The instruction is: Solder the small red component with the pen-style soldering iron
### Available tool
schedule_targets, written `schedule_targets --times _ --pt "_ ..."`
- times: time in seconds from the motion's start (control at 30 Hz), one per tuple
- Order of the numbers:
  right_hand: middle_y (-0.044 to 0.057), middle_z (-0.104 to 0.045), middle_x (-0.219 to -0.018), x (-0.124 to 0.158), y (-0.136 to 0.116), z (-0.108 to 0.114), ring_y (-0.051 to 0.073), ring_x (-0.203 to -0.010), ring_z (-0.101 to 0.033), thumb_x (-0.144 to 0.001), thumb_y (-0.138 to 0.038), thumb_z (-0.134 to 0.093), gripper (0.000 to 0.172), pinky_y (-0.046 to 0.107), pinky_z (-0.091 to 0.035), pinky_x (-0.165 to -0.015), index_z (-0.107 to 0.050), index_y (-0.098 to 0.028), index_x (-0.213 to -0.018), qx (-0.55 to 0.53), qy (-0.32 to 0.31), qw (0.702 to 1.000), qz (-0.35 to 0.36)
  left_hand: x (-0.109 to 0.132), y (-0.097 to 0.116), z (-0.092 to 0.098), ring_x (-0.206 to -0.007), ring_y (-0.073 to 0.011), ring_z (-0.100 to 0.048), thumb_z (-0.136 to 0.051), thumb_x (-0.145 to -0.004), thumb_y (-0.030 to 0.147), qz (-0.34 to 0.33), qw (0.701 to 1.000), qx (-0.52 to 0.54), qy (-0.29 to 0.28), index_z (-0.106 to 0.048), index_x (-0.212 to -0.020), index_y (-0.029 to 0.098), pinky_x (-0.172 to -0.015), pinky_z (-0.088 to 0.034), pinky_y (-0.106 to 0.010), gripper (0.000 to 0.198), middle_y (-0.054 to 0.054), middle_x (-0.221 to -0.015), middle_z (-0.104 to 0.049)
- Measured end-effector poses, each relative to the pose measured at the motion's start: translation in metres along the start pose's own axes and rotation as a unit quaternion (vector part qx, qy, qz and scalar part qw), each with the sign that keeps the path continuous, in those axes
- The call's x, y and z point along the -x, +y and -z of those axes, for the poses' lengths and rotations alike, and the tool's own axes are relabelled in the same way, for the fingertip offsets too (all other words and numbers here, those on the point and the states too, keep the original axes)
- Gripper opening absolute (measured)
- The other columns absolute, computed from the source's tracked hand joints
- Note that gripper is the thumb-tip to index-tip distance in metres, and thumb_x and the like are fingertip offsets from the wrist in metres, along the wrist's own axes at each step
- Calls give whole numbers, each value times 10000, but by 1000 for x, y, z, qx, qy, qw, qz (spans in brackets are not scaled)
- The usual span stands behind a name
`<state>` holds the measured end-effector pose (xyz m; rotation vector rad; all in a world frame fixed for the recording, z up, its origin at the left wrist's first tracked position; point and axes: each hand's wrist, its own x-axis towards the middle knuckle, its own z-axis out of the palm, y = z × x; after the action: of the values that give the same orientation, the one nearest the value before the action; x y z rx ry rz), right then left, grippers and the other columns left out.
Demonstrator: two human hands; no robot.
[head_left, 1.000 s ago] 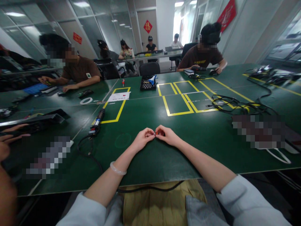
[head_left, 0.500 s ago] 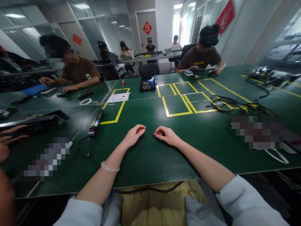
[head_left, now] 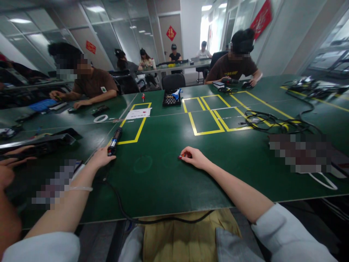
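Note:
My left hand is closed around the near end of a black and silver corded tool that looks like an electric screwdriver. The tool lies slantwise at the left yellow tape outline, and its black cable runs toward the table's front edge. At the middle of the table, my right hand rests with thumb and fingers pinched on a small red piece. Its exact kind is too small to make out, and the fingers hide part of it.
A black parts tray with a blue and white item stands farther back. Paper, a white tape roll and a small red object lie left. Coiled cables lie right. Co-workers sit opposite; another person's hand is at left.
My left hand has moved left from the middle of the table and taken hold of the electric screwdriver. My right hand stays put with the small red piece.

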<state>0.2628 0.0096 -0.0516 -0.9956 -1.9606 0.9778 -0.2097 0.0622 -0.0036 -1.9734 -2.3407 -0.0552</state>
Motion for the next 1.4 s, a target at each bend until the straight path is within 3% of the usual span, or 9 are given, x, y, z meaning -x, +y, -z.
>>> schedule_targets --times 0.1,0.2,0.3,0.53,0.8,1.0,1.17,1.4 --pt "-8 -568 -718 0 -1 0 112 -629 -506 -810 -247 -621 144 235 -411 -600 -605 -151 -916 -3 -2 1000 0 -3 -9 -3 -1034 -231 -556 -666 -752 332 1 998 -24 -61 -470 -1247 108 -877 -449 -290 577 -94 -1124 -602" --pt "-2 -576 -740 0 0 -1 115 -643 -520 -810 -251 -623 147 239 -422 -612 -605 -153 -918 -5 5 1000 5 0 -5 -3 -1099 -271 -544 -628 -757 407 -12 998 -25 -55 -459 -1299 81 -907 -440 -318 655 -159 -1217 -566" --pt "2 -583 -757 0 1 -2 114 -648 -527 -804 -249 -628 145 241 -427 -620 -606 -154 -912 -7 8 1000 6 10 13 -1 -1112 -320 -551 -583 -753 479 -11 999 -14 -40 -468 -1313 74 -890 -455 -371 701 -210 -1275 -526" --pt "-14 -565 -735 -2 2 -3 112 -640 -508 -811 -243 -614 167 235 -418 -609 -585 -161 -953 -21 5 1000 6 48 92 2 -1073 -323 -569 -553 -723 514 -30 999 18 -4 -523 -1259 162 -852 -481 -395 642 -160 -1243 -539" --pt "-3 -542 -793 -2 1 -2 113 -657 -493 -817 -210 -596 62 238 -413 -630 -563 -179 -860 -3 15 999 46 92 194 -3 -1098 -285 -527 -563 -760 481 -136 987 80 42 -475 -1290 187 -839 -471 -350 612 -127 -1216 -530" --pt "4 -515 -818 -2 1 0 123 -685 -502 -818 -181 -573 38 246 -424 -654 -550 -185 -848 19 37 997 61 118 249 -6 -1045 -270 -531 -619 -750 420 -236 961 125 65 -444 -1306 212 -833 -439 -340 618 -117 -1174 -537" --pt "-1 -505 -807 -1 3 -1 121 -674 -491 -790 -138 -568 66 243 -415 -650 -532 -186 -818 44 42 995 76 132 268 -8 -1032 -279 -527 -625 -750 396 -265 949 160 64 -423 -1336 209 -848 -417 -360 647 -126 -1183 -528" --pt "9 -507 -818 -1 1 1 131 -713 -503 -794 -161 -613 42 249 -414 -682 -581 -180 -775 78 24 993 80 134 270 -9 -1046 -285 -519 -600 -766 392 -271 948 157 55 -406 -1363 183 -871 -410 -377 662 -137 -1211 -520"
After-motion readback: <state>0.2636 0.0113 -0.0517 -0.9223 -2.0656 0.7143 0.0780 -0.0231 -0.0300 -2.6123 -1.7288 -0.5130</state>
